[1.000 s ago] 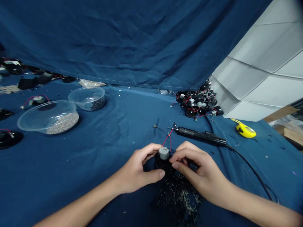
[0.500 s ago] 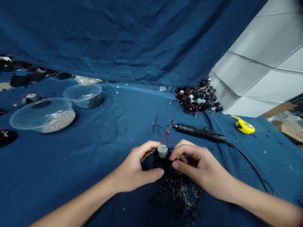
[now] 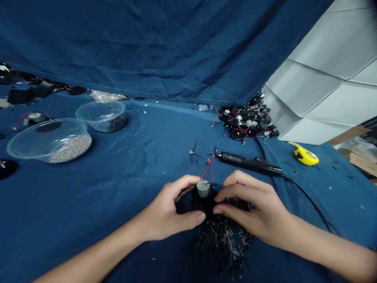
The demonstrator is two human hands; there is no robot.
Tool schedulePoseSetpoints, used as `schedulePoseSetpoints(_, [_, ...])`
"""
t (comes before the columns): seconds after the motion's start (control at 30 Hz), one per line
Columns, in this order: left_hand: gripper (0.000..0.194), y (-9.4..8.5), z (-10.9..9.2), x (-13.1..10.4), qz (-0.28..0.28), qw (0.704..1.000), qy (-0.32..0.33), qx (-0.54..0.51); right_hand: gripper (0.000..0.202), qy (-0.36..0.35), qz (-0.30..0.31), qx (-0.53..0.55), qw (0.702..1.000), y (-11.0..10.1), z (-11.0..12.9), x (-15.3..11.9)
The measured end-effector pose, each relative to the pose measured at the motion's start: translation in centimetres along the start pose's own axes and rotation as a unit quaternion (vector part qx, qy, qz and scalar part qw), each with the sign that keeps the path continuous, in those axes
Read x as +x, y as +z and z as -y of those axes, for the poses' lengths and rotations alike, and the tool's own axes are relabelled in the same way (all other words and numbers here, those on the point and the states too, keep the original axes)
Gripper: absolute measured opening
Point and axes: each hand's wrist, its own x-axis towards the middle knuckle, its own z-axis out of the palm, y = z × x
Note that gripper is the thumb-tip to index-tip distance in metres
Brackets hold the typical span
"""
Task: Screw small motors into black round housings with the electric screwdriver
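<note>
A small grey cylindrical motor [image 3: 203,189] stands upright in a round black housing [image 3: 203,203], with red wires rising from it. A short black piece [image 3: 211,184] lies across the motor's top. Around the housing's left side curls my left hand [image 3: 176,208], fingers behind and thumb in front. My right hand [image 3: 247,200] has its thumb and index finger against the housing's right edge; its other fingers are bent above. Whether something small sits between those fingertips is hidden. Just in front lies a pile of small dark and silvery screws [image 3: 226,239].
Beyond the hands lies a black electric screwdriver [image 3: 250,163] with a cable. Wired black motor units [image 3: 246,122] are heaped at the back right, near a yellow tool [image 3: 304,154]. Two clear plastic bowls [image 3: 47,122] with small parts stand at left.
My right hand's upper fingers have lifted and spread a little away from the motor, and the short black piece on top shows more clearly. My left hand keeps its hold.
</note>
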Motion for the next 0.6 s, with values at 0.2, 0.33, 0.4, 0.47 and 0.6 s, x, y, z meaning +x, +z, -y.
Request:
schedulePoseSetpoints(0.2, [0.044,0.0,-0.1,-0.1,-0.002,1.000,0.010,-0.007,0.017,-0.043,0.008,-0.059,0.997,0.0,0.0,-0.4])
schedulePoseSetpoints(0.33, [0.043,-0.1,-0.1,-0.1,-0.003,1.000,0.010,-0.011,0.016,-0.026,0.052,-0.090,0.994,-0.4,0.3,-0.3])
schedulePoseSetpoints(0.4, [0.043,-0.1,-0.2,-0.1,-0.005,1.000,0.010,-0.013,0.015,-0.017,0.078,-0.110,0.991,-0.7,0.6,0.0])
schedulePoseSetpoints(0.47, [0.044,0.0,-0.2,-0.1,-0.007,1.000,0.009,-0.015,0.016,-0.018,0.103,-0.131,0.986,-1.1,1.0,0.4])
schedulePoseSetpoints(0.6, [0.045,0.1,0.0,-0.1,-0.011,1.000,0.004,-0.010,0.020,-0.062,0.131,-0.197,0.970,-1.8,1.7,1.3])
